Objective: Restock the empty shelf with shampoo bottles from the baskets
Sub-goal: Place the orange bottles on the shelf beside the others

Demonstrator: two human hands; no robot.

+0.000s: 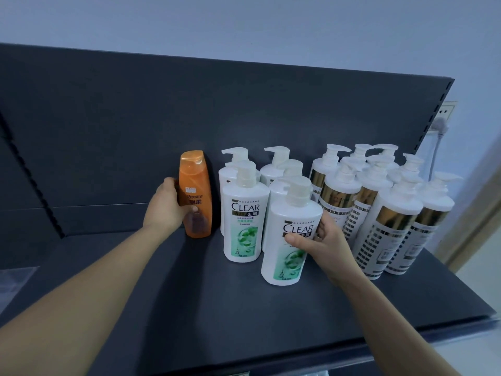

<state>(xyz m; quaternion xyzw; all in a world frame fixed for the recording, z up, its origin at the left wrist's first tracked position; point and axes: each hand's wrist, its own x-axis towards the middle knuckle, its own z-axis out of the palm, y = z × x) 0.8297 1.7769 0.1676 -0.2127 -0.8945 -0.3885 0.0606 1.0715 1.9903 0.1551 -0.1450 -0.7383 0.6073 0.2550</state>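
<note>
Left hand [168,207] grasps the glossy orange Rejoice bottle [196,183], at ten o'clock from the white CLEAR pump bottle [292,210] the right hand [328,245] grips.

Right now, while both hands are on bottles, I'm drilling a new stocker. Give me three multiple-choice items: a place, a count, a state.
1. Where is the orange bottle relative to the CLEAR bottles?
A) to their left
B) to their right
C) behind them

2. How many orange bottles are in view?
A) three
B) one
C) five

3. What is the right hand doing?
A) hanging empty
B) gripping the orange bottle
C) gripping the front CLEAR bottle

1 A: it is left of them, in the left hand.
2 B: every other bottle is white.
3 C: its thumb and fingers wrap that bottle.
</note>
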